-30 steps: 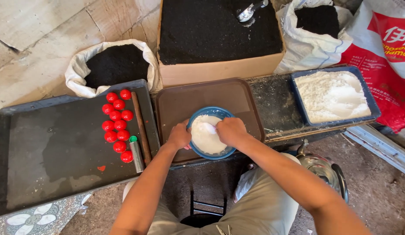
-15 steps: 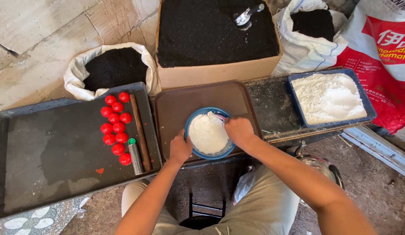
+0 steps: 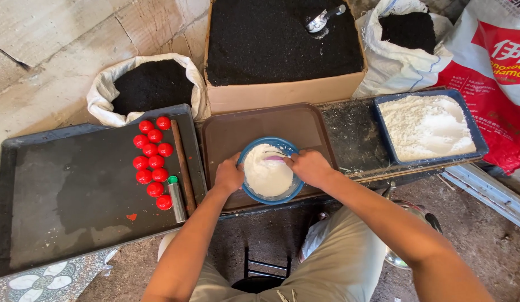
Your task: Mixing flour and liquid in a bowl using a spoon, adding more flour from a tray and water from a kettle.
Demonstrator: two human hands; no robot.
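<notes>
Here my left hand [image 3: 229,177] is clamped on the near-left rim of the blue bowl [image 3: 250,193], steadying it on the brown tray [image 3: 304,126]. My right hand [image 3: 310,168] is closed over the bowl's right rim around a thin pink-handled tool [image 3: 275,158], whose tip lies in the white powder [image 3: 266,174] just left of my fingers; I cannot tell what kind of tool it is.

To work this well, I judge the left grip should stay firm, so the bowl does not skid toward the tray's edge. The tool ought to move in small sweeps kept under the rim, because the powder sits high and would spill easily.

Left of my left hand lie the red balls [image 3: 152,155] on the black tray [image 3: 58,201], beside a wooden stick [image 3: 182,162] and a metal tube [image 3: 175,200]. Beyond my right hand sits the blue tray of white powder [image 3: 478,151]. Farther off stands the cardboard box [image 3: 282,94] of black grains.
</notes>
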